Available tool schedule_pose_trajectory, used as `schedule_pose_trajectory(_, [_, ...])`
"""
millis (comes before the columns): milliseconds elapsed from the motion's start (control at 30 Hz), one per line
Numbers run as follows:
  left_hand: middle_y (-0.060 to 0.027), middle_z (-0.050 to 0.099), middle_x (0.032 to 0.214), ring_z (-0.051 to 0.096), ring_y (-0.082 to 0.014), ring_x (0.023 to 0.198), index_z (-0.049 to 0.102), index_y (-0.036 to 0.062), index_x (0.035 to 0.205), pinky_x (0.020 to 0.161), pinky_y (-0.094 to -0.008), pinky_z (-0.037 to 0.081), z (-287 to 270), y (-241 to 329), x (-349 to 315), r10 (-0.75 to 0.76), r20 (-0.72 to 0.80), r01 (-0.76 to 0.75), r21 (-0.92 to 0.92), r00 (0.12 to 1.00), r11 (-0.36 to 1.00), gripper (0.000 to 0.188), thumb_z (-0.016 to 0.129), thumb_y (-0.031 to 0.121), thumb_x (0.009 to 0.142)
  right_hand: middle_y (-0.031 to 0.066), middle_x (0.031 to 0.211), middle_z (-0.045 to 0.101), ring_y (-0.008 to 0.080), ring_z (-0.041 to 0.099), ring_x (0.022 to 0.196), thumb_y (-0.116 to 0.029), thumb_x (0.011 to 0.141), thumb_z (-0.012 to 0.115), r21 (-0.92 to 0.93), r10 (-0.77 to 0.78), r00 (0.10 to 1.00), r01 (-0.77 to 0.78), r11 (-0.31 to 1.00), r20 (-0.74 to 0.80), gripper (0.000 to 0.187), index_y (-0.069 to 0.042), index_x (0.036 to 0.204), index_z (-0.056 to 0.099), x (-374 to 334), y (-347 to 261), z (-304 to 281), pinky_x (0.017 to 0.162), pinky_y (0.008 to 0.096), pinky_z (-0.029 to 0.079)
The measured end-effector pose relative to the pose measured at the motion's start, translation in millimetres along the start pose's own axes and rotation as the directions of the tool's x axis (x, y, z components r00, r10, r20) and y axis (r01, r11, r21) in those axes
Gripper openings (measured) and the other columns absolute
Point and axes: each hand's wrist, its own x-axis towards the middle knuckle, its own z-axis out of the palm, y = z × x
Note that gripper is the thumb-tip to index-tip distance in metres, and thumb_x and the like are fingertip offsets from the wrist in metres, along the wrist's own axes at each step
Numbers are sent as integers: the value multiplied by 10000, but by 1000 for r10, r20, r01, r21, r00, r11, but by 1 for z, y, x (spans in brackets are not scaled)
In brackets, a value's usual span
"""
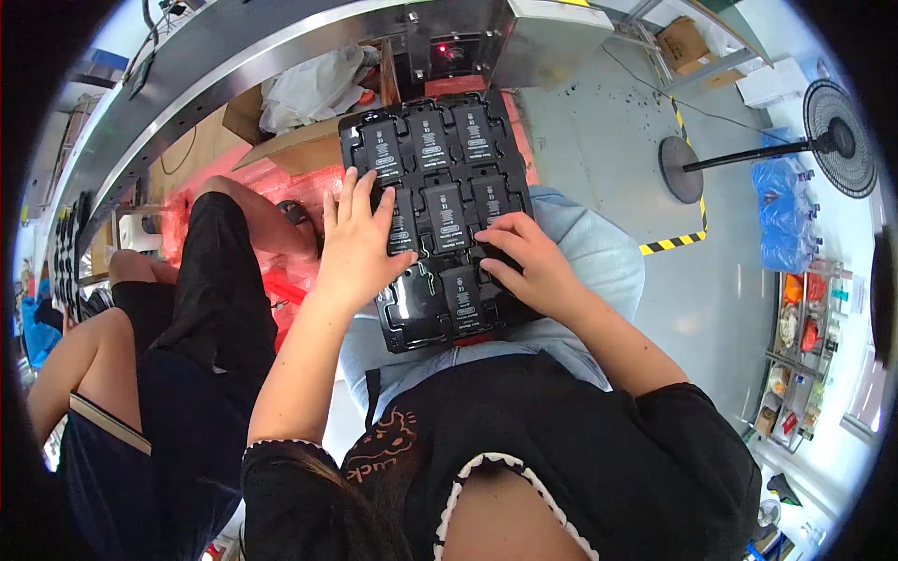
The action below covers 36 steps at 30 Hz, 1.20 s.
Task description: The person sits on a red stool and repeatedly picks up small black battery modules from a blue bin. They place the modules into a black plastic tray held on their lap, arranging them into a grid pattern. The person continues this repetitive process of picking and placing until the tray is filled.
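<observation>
A black moulded tray (412,313) rests on my lap, with flat black rectangular battery packs (444,217) in its pockets. My left hand (358,245) lies over the tray's left side, fingers spread. Its thumb and index finger reach either side of a pack (399,220) in the middle row, partly covered by the hand. On the right side, my right hand (531,262) has its thumb and fingers apart. Its fingertips touch around the lower end of the right middle pack (489,196), and its thumb is near the bottom pack (462,297). The lower left pocket holds no pack.
Beyond the tray runs a metal workbench frame (281,51), with a cardboard box (299,148) and clear plastic bags (313,89) beneath. Another person (178,374) sits close on my left. To the right stand a black fan (832,140) and a shelf of goods (800,346).
</observation>
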Motion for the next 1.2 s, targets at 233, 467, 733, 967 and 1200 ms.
schedule_pose_trajectory(233, [-242,323,1449,185,-450,1442,518,32,1218,1136,-650,178,-8,-4,12,-49,12,49,-52,999,997,817,885,318,547,105,1060,577,240,593,942,-59,836,699,-43,-167,984,165,985,-56,309,-37,1138,640,70,-40,-46,811,318,489])
schedule_pose_trajectory(467, [-252,263,1500,167,-471,1443,539,75,1149,1135,-649,177,1,-19,15,-17,0,17,-106,1000,994,691,881,247,575,75,993,649,160,619,825,-107,844,706,-309,-508,846,446,840,-160,246,-62,1086,697,185,-70,-89,722,277,504])
schedule_pose_trajectory(733, [-226,375,1468,260,-442,1423,615,70,1113,1129,-598,240,-50,-35,45,156,-232,-223,-297,960,928,477,817,151,688,273,1441,406,335,419,1332,-264,763,717,-636,-481,874,332,697,-71,723,-3,1387,462,408,-38,-139,1133,394,328])
schedule_pose_trajectory(967, [-133,583,1308,513,-306,1265,618,52,1242,1089,-395,361,-191,-158,175,314,-750,-136,291,583,947,485,739,131,779,207,1125,667,355,628,1066,-266,738,749,-815,129,973,82,574,189,468,-5,1119,676,441,-81,-163,920,431,484])
schedule_pose_trajectory(1200, [-237,448,1405,493,-333,1221,363,59,1465,1031,-393,421,-225,-182,255,-242,106,261,-233,964,937,867,756,261,719,178,917,695,330,655,868,-104,824,670,-515,-602,793,481,710,-90,191,43,941,709,320,-63,-172,823,375,517])
